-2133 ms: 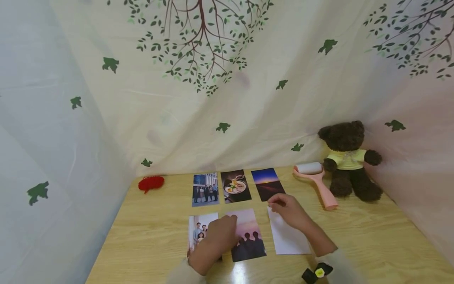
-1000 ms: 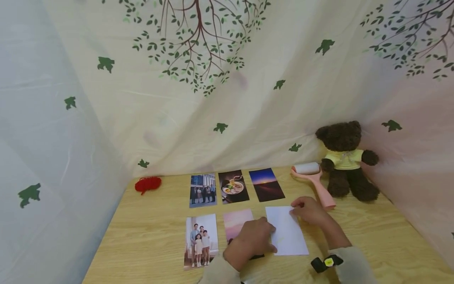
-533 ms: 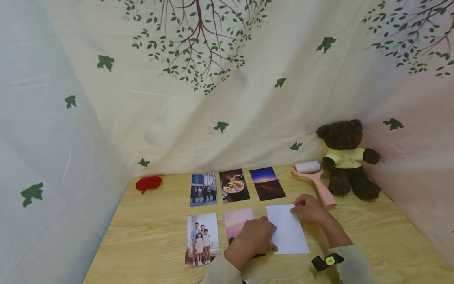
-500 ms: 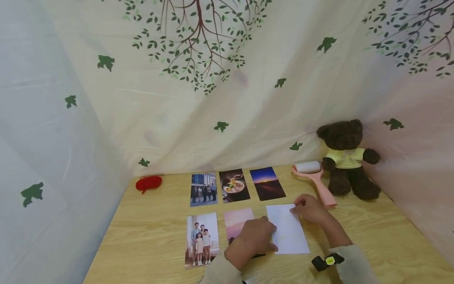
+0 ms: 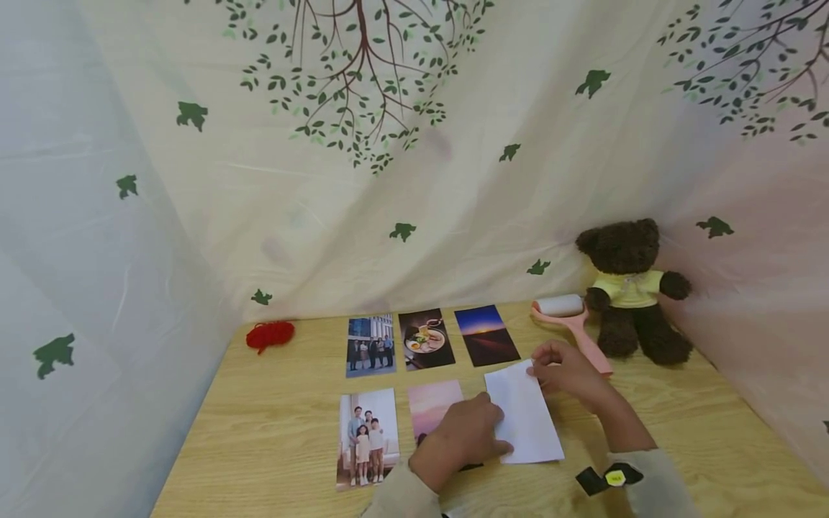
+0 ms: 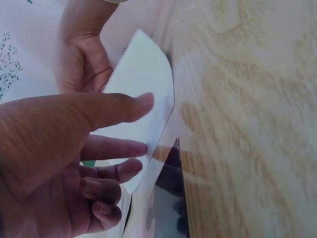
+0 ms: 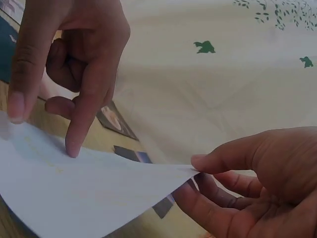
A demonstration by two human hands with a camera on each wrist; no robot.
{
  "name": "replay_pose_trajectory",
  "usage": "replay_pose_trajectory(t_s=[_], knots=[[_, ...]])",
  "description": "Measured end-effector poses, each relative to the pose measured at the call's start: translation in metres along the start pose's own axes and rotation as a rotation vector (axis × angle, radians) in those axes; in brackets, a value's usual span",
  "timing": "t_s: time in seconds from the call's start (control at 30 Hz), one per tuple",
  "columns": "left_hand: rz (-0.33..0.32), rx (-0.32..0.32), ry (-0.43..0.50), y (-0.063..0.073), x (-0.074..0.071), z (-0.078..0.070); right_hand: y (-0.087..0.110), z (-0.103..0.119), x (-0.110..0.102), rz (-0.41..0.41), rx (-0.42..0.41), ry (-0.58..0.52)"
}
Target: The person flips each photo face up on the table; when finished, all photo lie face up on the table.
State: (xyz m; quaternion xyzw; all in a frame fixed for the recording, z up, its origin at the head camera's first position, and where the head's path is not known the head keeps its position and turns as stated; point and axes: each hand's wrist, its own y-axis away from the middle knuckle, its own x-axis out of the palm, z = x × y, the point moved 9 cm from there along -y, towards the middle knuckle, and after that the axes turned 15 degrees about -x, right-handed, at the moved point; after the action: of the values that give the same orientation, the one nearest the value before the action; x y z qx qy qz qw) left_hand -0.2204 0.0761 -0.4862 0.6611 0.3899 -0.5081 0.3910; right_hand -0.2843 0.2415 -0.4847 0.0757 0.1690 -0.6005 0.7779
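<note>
A white photo-sized sheet [image 5: 527, 417] lies at the right of the front row, faint yellow marks on it in the right wrist view. My right hand [image 5: 573, 374] pinches its far right corner between thumb and fingers, and that corner curves up off the table. The thumb and index finger of my left hand [image 5: 460, 435] press on the sheet's left part, pointing straight down in the right wrist view. My left hand also covers much of the pink-sky photo [image 5: 437, 399]. Left of it lies the family photo [image 5: 368, 435].
Behind lie a group photo [image 5: 371, 347], a noodle bowl photo [image 5: 427, 339] and a sunset photo [image 5: 487, 336]. A pink lint roller [image 5: 576, 327] lies by a brown teddy bear [image 5: 624, 288]. Red yarn [image 5: 270, 334] sits at the back left. A printed curtain [image 5: 311, 230] encloses the table.
My left hand went from the pink-sky photo to the sheet's left side. My right hand shifted to its right corner and has just lifted it, so the sheet now bends upward.
</note>
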Motion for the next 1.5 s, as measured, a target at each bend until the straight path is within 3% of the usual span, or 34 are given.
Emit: replay_pose_trajectory(t_s=[0.33, 0.5, 0.73, 1.07, 1.2, 1.5], knots=[[-0.055, 0.001, 0.250, -0.005, -0.014, -0.004, -0.001, 0.021, 0.007, -0.078, -0.060, -0.173], [-0.037, -0.077, 0.421, -0.010, -0.017, 0.003, -0.004, 0.026, 0.018, -0.118, -0.078, -0.212], [-0.032, -0.126, 0.632, -0.010, -0.023, 0.014, -0.005, 0.024, 0.034, -0.101, -0.025, -0.202], [0.012, -0.154, 0.839, -0.013, -0.021, 0.025, -0.008, 0.020, 0.042, -0.073, -0.016, -0.142], [-0.015, -0.209, 0.789, -0.013, -0.017, 0.031, -0.008, 0.012, 0.051, -0.024, 0.027, -0.070], [-0.118, -0.332, 0.402, -0.014, -0.011, 0.043, -0.007, -0.003, 0.063, 0.075, 0.056, 0.079]])
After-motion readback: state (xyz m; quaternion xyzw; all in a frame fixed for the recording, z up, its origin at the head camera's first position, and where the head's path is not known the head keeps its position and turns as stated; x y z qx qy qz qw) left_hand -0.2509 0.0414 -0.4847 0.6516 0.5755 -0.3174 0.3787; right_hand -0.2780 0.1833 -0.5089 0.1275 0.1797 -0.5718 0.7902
